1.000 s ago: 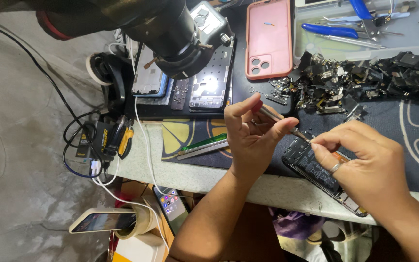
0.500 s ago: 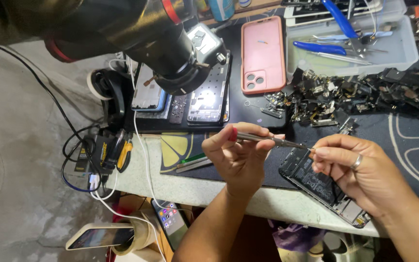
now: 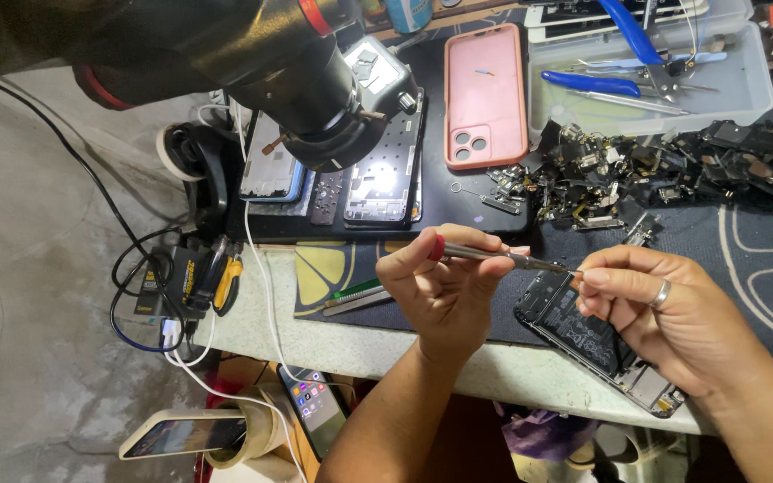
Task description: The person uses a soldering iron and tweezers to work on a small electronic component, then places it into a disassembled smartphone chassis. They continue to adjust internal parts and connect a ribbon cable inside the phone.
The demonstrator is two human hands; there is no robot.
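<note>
Pinching a slim silver screwdriver (image 3: 494,257) — red-collared — left fingers (image 3: 445,268) closed around it, right fingers (image 3: 597,279) at its tip.

Hidden and cut-off parts

The right hand (image 3: 673,322) covers part of the opened phone (image 3: 583,335); the screwdriver (image 3: 503,258) tip is too small to tell.

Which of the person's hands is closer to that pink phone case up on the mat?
The left. The left hand, holding a screwdriver, sits just below the pink phone case. The right hand is farther off to the side, over the opened phone.
</note>
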